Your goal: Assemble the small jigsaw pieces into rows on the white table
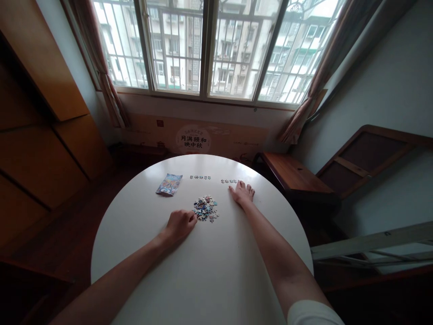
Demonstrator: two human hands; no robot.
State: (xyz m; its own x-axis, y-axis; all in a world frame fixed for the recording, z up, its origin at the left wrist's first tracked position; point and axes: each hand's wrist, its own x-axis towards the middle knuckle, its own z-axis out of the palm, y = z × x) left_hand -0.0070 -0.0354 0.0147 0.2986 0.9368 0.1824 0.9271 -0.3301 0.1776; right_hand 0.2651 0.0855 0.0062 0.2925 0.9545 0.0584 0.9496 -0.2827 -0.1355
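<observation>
A small heap of coloured puzzle pieces [205,208] lies near the middle of the round white table [209,271]. My left hand [180,224] rests on the table with its fingers curled, its fingertips at the left edge of the heap. My right hand [242,192] lies flat with fingers spread, just right of the heap and below a short row of joined pieces [229,181]. A second row of joined pieces [200,177] sits further left. A printed puzzle bag [169,184] lies flat at the far left of the pieces.
A wooden bench [294,174] stands past the table's right edge under a barred window [209,49]. A wooden cabinet [40,135] fills the left wall. A slanted wooden frame [368,155] and a pale rail [372,241] are at the right.
</observation>
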